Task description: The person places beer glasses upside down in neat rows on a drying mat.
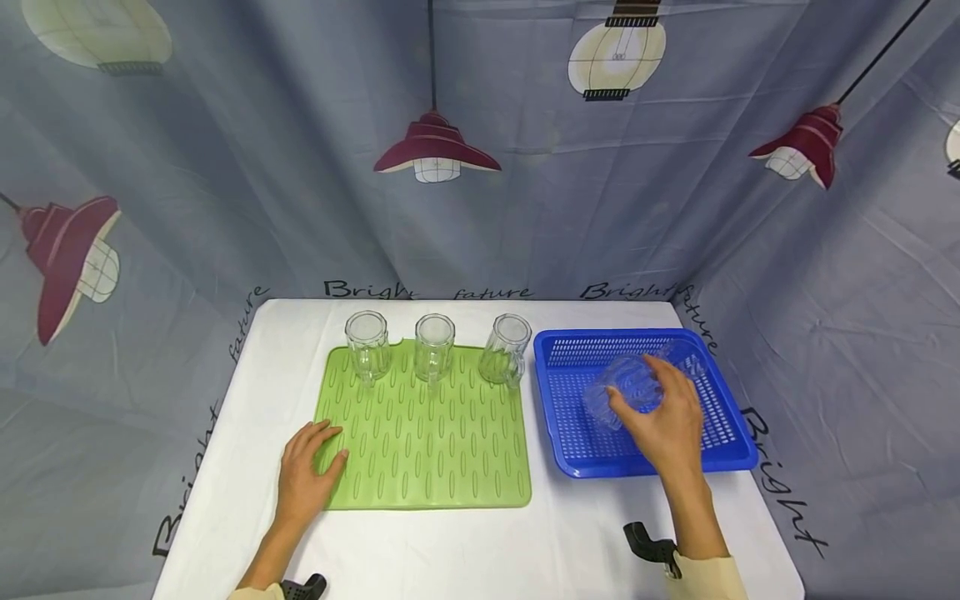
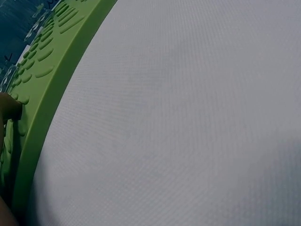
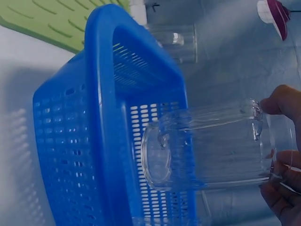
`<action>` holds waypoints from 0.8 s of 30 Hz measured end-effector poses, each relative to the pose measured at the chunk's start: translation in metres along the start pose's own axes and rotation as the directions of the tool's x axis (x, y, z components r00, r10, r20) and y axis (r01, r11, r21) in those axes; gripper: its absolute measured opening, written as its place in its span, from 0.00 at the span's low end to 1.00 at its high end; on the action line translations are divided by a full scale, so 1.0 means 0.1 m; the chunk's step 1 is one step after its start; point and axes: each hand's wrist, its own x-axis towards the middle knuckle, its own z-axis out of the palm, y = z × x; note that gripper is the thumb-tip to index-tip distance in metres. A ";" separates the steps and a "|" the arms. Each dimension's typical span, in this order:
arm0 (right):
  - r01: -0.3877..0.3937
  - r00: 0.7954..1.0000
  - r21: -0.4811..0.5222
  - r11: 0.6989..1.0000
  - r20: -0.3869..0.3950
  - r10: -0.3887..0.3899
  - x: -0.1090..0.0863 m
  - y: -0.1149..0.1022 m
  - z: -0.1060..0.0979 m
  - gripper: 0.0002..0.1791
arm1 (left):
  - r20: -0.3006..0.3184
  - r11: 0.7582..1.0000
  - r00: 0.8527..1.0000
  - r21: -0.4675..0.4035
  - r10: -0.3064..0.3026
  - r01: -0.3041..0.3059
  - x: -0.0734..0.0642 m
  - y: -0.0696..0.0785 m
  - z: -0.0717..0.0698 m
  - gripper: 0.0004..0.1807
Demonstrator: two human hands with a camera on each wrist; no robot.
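Observation:
My right hand (image 1: 670,417) grips a clear glass mug (image 1: 611,396) by one end, over the blue plastic basket (image 1: 553,433). In the right wrist view the glass mug (image 3: 221,150) lies sideways, with thumb and fingers around its right end. More clear glass (image 1: 692,367) shows behind the hand, in the basket's far right part. My left hand (image 1: 306,467) rests at the left edge of the green mat (image 1: 427,450), its fingers relaxed and holding nothing. The left wrist view shows only a bit of that hand (image 2: 8,107) on the mat's edge.
Three clear glass mugs stand in a row along the mat's back edge: a left mug (image 1: 367,343), a middle mug (image 1: 433,346) and a right mug (image 1: 505,350). The white-covered table (image 1: 465,554) has a grey printed curtain (image 1: 480,233) around it.

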 end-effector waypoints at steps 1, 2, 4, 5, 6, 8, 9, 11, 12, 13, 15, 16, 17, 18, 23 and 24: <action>0.007 1.000 0.001 1.000 0.000 -0.007 0.00 -0.01 0.00 0.42 | 0.000 1.000 1.000 0.002 0.000 0.000 0.00 0.00 0.00 0.24; 0.014 1.000 0.003 1.000 -0.001 -0.014 0.00 -0.02 -0.01 0.42 | -0.001 1.000 1.000 0.003 0.001 -0.001 -0.01 -0.01 0.01 0.24; 0.026 1.000 0.005 1.000 -0.003 -0.026 -0.01 -0.05 -0.01 0.42 | -0.002 1.000 1.000 0.003 0.000 0.000 -0.01 -0.01 0.01 0.24; 0.030 1.000 0.006 1.000 -0.004 -0.030 -0.01 -0.07 -0.02 0.42 | -0.002 1.000 1.000 0.002 0.001 -0.001 -0.01 -0.01 0.01 0.24; 0.035 0.999 0.007 0.999 -0.005 -0.035 -0.01 -0.08 -0.02 0.42 | -0.002 1.000 1.000 0.002 0.000 0.000 -0.01 -0.02 0.02 0.24; 0.048 0.999 0.009 0.999 -0.007 -0.048 0.00 -0.10 -0.02 0.42 | -0.003 1.000 1.000 0.000 0.000 0.000 -0.01 -0.02 0.02 0.24; 0.057 0.998 0.013 0.998 -0.007 -0.057 0.00 -0.10 -0.02 0.42 | -0.003 1.000 1.000 0.000 0.000 0.000 -0.01 -0.02 0.02 0.24; 0.076 0.997 0.024 0.997 -0.007 -0.076 0.01 -0.12 -0.02 0.42 | -0.004 1.000 1.000 -0.001 -0.001 0.001 -0.01 -0.02 0.02 0.24; 0.085 0.996 0.030 0.996 -0.007 -0.085 0.01 -0.12 -0.02 0.41 | -0.005 1.000 1.000 -0.002 -0.001 0.001 -0.01 -0.02 0.02 0.24; 0.093 0.996 0.034 0.995 -0.007 -0.093 0.01 -0.12 -0.01 0.41 | -0.005 1.000 1.000 -0.002 -0.001 0.001 -0.01 -0.03 0.02 0.24; 0.102 0.995 0.046 0.994 -0.007 -0.101 0.01 -0.14 -0.01 0.41 | -0.002 1.000 1.000 0.000 -0.001 0.001 -0.01 -0.03 0.02 0.24; 0.102 0.995 0.048 0.994 -0.007 -0.102 0.01 -0.14 0.00 0.41 | -0.002 1.000 1.000 0.001 -0.002 0.002 -0.01 -0.03 0.02 0.24; 0.103 0.995 0.050 0.993 -0.005 -0.102 0.01 -0.15 0.00 0.41 | -0.003 1.000 1.000 0.002 -0.003 0.003 -0.02 -0.03 0.02 0.24; 0.102 0.995 0.049 0.994 -0.003 -0.102 0.01 -0.16 0.00 0.41 | -0.003 1.000 1.000 0.004 -0.003 0.003 -0.02 -0.03 0.02 0.24; 0.113 0.993 0.053 0.992 0.011 -0.114 0.01 -0.24 0.00 0.41 | -0.012 1.000 1.000 0.001 0.003 -0.003 -0.01 -0.02 0.02 0.24; 0.117 0.993 0.054 0.992 0.014 -0.118 0.01 -0.25 0.00 0.41 | -0.011 1.000 1.000 -0.001 0.005 -0.005 -0.01 -0.02 0.01 0.24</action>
